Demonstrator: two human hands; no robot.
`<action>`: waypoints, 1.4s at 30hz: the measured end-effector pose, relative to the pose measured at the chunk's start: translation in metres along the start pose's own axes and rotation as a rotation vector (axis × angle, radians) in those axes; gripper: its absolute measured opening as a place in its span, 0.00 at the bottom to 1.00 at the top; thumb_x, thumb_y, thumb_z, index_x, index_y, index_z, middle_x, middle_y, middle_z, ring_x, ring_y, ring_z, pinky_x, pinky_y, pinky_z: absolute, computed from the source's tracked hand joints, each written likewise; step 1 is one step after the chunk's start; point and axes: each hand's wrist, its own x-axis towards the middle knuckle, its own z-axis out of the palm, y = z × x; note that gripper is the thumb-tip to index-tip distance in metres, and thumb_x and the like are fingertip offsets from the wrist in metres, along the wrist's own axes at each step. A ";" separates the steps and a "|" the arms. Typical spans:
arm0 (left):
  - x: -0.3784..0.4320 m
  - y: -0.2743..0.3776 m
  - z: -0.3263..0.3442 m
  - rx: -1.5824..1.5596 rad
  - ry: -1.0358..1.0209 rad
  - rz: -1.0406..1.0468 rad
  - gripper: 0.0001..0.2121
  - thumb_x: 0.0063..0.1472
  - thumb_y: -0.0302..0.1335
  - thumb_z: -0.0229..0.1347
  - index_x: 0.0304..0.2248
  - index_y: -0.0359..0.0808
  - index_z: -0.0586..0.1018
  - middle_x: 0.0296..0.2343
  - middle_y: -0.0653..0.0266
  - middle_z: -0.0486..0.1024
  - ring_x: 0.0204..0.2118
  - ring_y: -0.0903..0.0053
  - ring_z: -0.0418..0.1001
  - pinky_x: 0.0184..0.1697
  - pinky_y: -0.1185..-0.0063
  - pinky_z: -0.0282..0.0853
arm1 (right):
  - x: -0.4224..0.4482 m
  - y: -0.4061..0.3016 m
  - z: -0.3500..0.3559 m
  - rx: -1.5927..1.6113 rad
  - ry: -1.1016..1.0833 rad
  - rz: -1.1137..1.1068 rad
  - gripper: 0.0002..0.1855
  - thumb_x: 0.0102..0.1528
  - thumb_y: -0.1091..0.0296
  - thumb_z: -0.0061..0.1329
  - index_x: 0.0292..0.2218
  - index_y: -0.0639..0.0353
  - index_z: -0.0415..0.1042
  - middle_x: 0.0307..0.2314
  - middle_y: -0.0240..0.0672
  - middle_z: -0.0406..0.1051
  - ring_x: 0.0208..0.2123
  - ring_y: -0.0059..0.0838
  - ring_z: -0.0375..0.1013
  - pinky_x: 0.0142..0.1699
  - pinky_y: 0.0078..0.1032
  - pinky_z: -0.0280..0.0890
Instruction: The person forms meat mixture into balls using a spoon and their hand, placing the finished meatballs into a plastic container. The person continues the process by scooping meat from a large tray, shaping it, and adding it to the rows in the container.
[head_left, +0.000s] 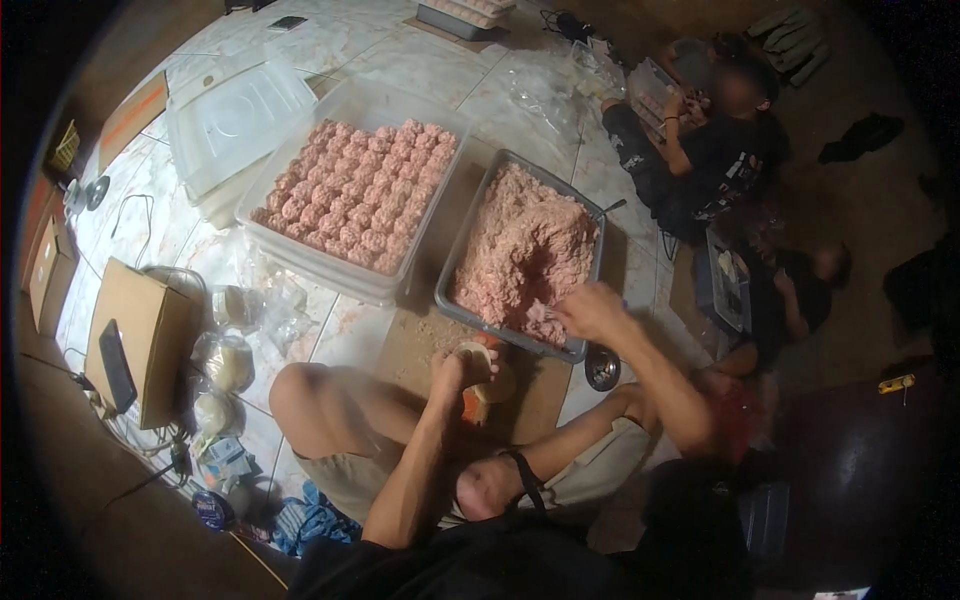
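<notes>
My left hand (456, 367) holds a round, pale wrapper (477, 360), probably thin dough, above a brown board (409, 352). More pale round pieces (496, 384) lie just below that hand. My right hand (592, 311) is at the near edge of a grey tray (448, 300) heaped with pink minced filling (517, 225); its fingers grip a small tool whose end is in the filling, partly hidden. To the left of the tray, a clear plastic tub (345, 283) holds rows of pink, lumpy filled pieces (360, 187).
Clear lids (232, 112) lie beyond the tub. Bagged round wrappers (227, 361) and a cardboard box (150, 330) with a phone stand at the left. A small metal bowl (602, 367) is by my right forearm. Two people (712, 157) sit at the right with trays.
</notes>
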 end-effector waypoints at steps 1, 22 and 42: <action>-0.002 -0.001 0.001 0.006 -0.019 0.007 0.18 0.61 0.20 0.40 0.46 0.23 0.74 0.33 0.48 0.81 0.27 0.64 0.81 0.34 0.72 0.80 | -0.014 0.009 -0.018 0.092 0.042 0.024 0.11 0.53 0.62 0.54 0.25 0.58 0.81 0.23 0.48 0.77 0.29 0.53 0.79 0.36 0.46 0.73; 0.001 -0.016 0.004 -0.055 -0.078 -0.116 0.24 0.67 0.44 0.43 0.45 0.29 0.76 0.36 0.52 0.80 0.36 0.61 0.81 0.45 0.66 0.77 | -0.054 -0.019 0.016 0.555 0.395 0.029 0.09 0.57 0.64 0.57 0.33 0.60 0.83 0.23 0.49 0.77 0.26 0.51 0.78 0.33 0.39 0.72; 0.005 -0.022 -0.009 -0.443 0.083 0.030 0.35 0.64 0.58 0.43 0.40 0.27 0.77 0.32 0.50 0.79 0.40 0.59 0.79 0.46 0.68 0.75 | -0.087 -0.134 0.013 0.425 0.307 0.334 0.05 0.60 0.66 0.50 0.33 0.56 0.75 0.22 0.53 0.76 0.26 0.59 0.76 0.30 0.51 0.70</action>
